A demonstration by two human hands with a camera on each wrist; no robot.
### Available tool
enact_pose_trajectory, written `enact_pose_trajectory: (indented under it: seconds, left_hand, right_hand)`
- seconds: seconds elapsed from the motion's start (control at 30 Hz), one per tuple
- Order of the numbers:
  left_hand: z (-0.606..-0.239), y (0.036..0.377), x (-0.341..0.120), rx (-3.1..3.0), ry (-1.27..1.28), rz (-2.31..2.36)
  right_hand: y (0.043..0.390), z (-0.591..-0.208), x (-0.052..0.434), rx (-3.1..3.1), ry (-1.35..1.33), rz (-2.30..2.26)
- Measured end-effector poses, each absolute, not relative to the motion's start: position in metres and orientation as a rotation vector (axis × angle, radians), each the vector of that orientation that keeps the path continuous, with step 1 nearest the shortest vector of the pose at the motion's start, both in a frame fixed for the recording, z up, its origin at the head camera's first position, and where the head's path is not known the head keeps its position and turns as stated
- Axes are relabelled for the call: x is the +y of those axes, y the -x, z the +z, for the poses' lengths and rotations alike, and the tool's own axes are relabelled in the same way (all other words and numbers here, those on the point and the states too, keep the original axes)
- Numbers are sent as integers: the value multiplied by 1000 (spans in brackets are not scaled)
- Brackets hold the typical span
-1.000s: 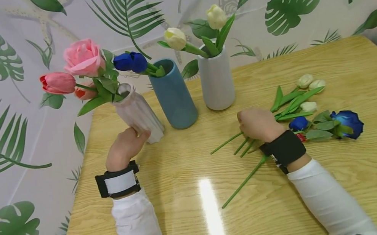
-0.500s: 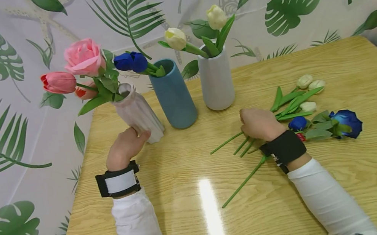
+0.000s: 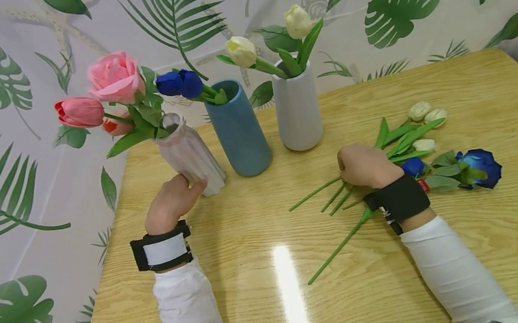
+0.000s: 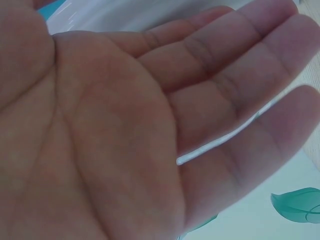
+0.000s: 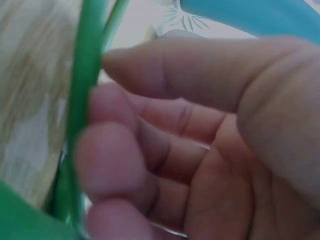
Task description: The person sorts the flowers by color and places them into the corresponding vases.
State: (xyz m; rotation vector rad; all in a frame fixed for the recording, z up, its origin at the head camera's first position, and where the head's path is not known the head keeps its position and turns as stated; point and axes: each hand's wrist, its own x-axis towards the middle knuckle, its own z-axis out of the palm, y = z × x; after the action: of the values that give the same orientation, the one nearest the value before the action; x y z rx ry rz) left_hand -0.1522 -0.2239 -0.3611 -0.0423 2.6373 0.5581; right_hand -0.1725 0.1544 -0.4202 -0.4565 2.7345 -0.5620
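Observation:
My left hand (image 3: 178,193) rests against the base of a tilted pink ribbed vase (image 3: 192,155) that holds a pink rose (image 3: 114,79) and pink tulips. In the left wrist view the left hand (image 4: 150,125) shows a flat palm with straight fingers. My right hand (image 3: 362,164) lies over a bunch of flower stems (image 3: 339,248) on the table. In the right wrist view the right hand's fingers (image 5: 125,160) curl beside a green stem (image 5: 85,100), thumb above. A blue rose (image 3: 482,165), a blue bud (image 3: 413,166) and white tulips (image 3: 419,111) lie just right of it.
A blue vase (image 3: 239,132) with blue tulips and a grey-white vase (image 3: 298,110) with cream tulips stand behind, between the hands. The wooden table (image 3: 273,297) meets a leaf-patterned wall at the back and left. The table's left edge is close to my left arm.
My right hand has shifted slightly right and away, and the stems and blue rose moved a little with it. The left hand and pink vase have stayed put.

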Motion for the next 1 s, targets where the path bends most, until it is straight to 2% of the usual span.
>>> enact_pose_trajectory:
  seconds: [0.47, 0.77, 0.87, 1.0]
  left_hand:
    - [-359, 151, -222, 2623, 58, 554]
    - [-359, 152, -221, 2617, 67, 548]
    - [-360, 152, -221, 2617, 68, 544]
    - [-359, 152, -221, 2619, 67, 534]
  right_hand:
    - [172, -425, 154, 2730, 609, -525]
    - [170, -418, 151, 2720, 602, -646]
    - [169, -414, 149, 2722, 585, -798]
    - [166, -406, 145, 2659, 439, -1239]
